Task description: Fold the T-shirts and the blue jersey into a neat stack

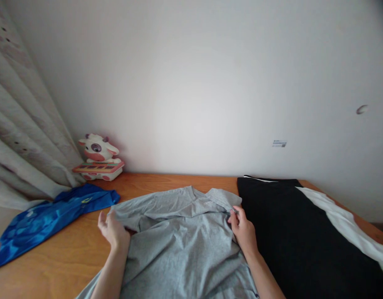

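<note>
A grey short-sleeved T-shirt (pixel 185 245) lies spread and wrinkled in front of me, its neckline toward the wall. My right hand (pixel 244 230) is closed, pinching the T-shirt's fabric at its right sleeve, near the sleeve's lower edge. At the opposite side, my left hand (pixel 114 230) is beside the end of the left sleeve, its fingers apart and slightly blurred. The fingertips there meet or overlap the sleeve edge; I cannot tell which. The lower part of the shirt runs out of view between my forearms.
A blue shiny garment (pixel 54 220) lies at the left on the wooden surface (pixel 69 245). Behind it stands a cow-shaped toy keyboard (pixel 99 160) beside a curtain (pixel 26 124). Right of the T-shirt lies a black garment (pixel 291 236) with a white section. A wall (pixel 191 83) closes the back.
</note>
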`<state>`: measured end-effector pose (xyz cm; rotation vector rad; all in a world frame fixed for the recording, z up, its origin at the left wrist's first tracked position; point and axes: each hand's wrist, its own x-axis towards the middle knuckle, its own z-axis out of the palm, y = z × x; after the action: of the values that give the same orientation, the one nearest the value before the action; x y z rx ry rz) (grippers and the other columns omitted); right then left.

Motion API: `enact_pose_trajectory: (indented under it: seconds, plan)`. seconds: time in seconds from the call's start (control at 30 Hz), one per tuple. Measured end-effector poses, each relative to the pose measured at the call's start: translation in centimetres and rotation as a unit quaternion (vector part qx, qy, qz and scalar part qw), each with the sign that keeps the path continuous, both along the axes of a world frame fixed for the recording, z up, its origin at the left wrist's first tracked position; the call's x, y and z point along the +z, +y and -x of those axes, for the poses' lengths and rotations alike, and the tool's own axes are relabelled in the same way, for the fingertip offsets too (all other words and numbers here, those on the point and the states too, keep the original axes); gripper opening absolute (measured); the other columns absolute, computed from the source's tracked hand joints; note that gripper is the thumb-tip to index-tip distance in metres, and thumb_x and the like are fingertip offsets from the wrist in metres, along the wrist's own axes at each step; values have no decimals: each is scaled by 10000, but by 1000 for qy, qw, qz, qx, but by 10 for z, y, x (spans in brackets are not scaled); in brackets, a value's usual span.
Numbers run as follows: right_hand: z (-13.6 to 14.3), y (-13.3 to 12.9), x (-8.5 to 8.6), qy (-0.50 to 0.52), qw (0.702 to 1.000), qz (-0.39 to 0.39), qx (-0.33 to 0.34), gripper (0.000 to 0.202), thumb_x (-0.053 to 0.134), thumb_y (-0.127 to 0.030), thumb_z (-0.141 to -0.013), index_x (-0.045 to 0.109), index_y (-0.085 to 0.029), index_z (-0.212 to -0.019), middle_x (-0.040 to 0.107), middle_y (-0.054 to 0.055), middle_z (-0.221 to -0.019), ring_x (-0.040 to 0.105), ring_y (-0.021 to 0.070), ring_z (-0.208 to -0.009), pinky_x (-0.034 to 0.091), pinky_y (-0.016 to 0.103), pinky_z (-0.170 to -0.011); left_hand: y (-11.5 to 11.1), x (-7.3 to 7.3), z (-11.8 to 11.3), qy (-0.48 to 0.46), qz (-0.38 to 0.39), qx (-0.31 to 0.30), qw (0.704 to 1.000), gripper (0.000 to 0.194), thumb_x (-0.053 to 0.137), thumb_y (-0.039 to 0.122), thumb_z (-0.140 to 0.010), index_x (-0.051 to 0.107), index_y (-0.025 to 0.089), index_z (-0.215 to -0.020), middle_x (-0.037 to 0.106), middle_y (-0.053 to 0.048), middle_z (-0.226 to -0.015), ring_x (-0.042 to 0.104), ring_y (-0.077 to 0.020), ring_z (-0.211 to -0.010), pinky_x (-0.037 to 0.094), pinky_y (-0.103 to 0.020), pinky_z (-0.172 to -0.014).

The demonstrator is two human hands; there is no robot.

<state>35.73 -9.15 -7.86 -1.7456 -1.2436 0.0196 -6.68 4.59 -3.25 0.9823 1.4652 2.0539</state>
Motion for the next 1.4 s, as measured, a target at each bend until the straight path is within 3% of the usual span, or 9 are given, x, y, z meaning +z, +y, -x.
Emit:
enact_pose_trajectory:
  seconds: [0.1,0.17,0.27,0.37,0.63,0.87,1.13,1.3,1.4]
  plan:
    - [1,0,2,-5,1000,-1,-4,458,409,-560,-960,624,-199,-1143,753,45,-724,734,223,-638,498,283,-580,-12,0,-30,238,-37,34,970,459,647,372,-851,602,219,-1282,488,-115,-1498,365,-352,-1451,228,-571,-1226]
    - [1,1,4,-20,1000,1,-8,447,433,-579,-939,645,-215,-1088,748,45,-755,713,209,-633,492,285,-591,-20,-3,-52,422,-71,-74,901,319,576,314,-910,660,227,-1205,534,-117,-1473,447,-321,-1407,329,-533,-1191]
    - [2,2,6,-33,999,20,-9,428,462,-596,-906,663,-232,-1008,730,34,-773,683,200,-647,485,293,-616,-31,-13,-76,561,-63,-295,771,333,496,237,-946,667,250,-1232,653,-89,-1355,597,-255,-1267,476,-447,-1093]
    - [3,2,7,-24,998,50,-9,431,470,-617,-882,656,-240,-976,706,19,-751,673,202,-648,464,293,-608,-37,-23,-88,609,-9,-347,713,371,495,214,-941,656,232,-1275,665,-87,-1358,606,-260,-1262,467,-471,-1106]
    - [2,2,6,-38,995,86,-41,448,362,-654,-922,547,-254,-841,695,43,-723,693,232,-654,374,278,-545,-37,-23,-89,610,17,-349,712,373,489,214,-948,650,216,-1284,658,-91,-1372,603,-261,-1266,456,-476,-1116]
    - [-2,1,11,63,994,87,-15,420,343,-687,-904,444,-293,-803,723,47,-661,723,274,-655,464,322,-588,-36,-28,-88,610,11,-340,716,371,501,218,-944,658,237,-1280,660,-76,-1367,609,-256,-1257,463,-475,-1113]
    - [0,-4,16,231,970,-5,77,421,403,-702,-914,463,-285,-907,787,125,-973,757,278,-879,579,377,-783,-37,-26,-87,611,5,-335,717,366,511,225,-946,658,239,-1280,666,-78,-1359,615,-254,-1253,476,-456,-1105]
    - [-2,-5,12,229,964,-119,-62,460,404,-698,-924,422,-252,-1035,716,158,-1026,724,278,-877,566,407,-792,-38,-23,-87,608,13,-346,714,370,503,229,-949,655,229,-1287,659,-87,-1372,607,-260,-1265,467,-469,-1111]
    - [1,-3,10,152,957,-208,-133,464,461,-614,-945,340,-230,-1176,583,202,-1261,632,276,-1133,522,445,-925,-40,-19,-89,604,16,-349,716,376,520,215,-925,664,238,-1272,664,-80,-1365,610,-264,-1262,463,-474,-1110]
